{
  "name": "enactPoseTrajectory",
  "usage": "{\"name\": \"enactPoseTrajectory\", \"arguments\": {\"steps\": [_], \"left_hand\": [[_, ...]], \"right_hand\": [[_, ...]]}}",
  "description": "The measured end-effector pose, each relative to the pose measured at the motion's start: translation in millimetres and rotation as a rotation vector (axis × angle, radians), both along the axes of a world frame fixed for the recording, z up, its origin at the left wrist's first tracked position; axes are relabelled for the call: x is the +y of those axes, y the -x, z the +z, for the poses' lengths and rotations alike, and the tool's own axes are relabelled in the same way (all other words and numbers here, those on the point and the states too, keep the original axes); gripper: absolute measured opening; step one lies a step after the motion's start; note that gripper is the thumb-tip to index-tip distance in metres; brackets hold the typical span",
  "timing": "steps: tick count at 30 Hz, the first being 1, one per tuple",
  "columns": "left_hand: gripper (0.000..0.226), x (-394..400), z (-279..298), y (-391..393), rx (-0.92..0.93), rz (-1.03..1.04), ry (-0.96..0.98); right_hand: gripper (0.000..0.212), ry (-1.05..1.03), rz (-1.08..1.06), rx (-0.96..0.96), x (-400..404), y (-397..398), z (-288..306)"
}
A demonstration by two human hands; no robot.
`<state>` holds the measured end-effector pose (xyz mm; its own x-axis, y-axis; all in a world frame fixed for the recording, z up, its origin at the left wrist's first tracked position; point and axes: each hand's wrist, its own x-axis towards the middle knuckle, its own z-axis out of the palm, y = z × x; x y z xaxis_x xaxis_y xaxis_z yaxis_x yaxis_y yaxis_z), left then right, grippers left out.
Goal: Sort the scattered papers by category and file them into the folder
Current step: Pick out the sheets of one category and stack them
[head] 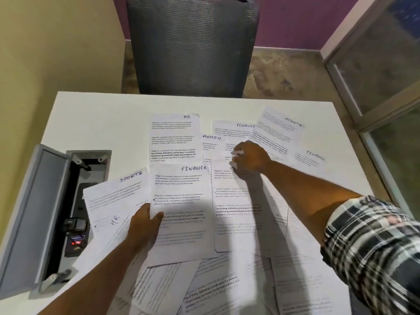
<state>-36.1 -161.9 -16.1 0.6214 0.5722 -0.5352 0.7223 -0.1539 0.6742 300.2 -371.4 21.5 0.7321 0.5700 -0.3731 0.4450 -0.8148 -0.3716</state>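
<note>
Sorting looks barely begun: the papers [236,201] lie scattered and overlapping across the counter [95,114], from the middle to its near edge, and no folder shows. The left hand [142,226] pinches a FINANCE sheet [181,201] near the middle; the right hand [248,158], fingers curled, picks at a sheet beside the ADMIN page [211,142].

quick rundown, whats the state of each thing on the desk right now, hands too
left hand: grips the FINANCE sheet by its left edge
right hand: fingers curled on the sheets below the ADMIN sheet
HR sheet: flat, untouched
SPORTS sheet: flat, tilted, overlapping others
cable box lid: open
chair: pushed up to the desk's far edge
</note>
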Motion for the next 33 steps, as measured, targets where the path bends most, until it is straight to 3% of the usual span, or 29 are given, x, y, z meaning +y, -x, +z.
{"name": "enactPoseTrajectory", "arguments": {"steps": [3,5,8,15,20,26,33], "left_hand": [[0.026,-3,-4,2,-0.010,-0.005,-0.045],[0.013,-3,-10,3,-0.039,-0.002,-0.055],[0.019,0,-10,3,-0.052,0.044,0.057],[0.022,-7,10,-8,-0.176,0.165,0.277],[0.021,-5,9,-10,-0.193,0.191,0.307],[0.020,-2,4,-6,-0.195,0.221,0.367],[0.019,-4,6,-9,-0.204,0.210,0.320]], "right_hand": [[0.045,0.028,0.012,-0.037,16,-30,-1],[0.058,0.082,0.020,-0.041,25,-43,-5],[0.077,0.183,0.032,-0.050,36,-57,-12],[0.053,0.128,-0.017,-0.117,41,-85,-20],[0.058,0.144,-0.001,-0.079,51,-95,-17],[0.097,0.277,0.057,-0.141,55,-100,-26],[0.077,0.352,0.075,-0.158,66,-107,-25]]}}
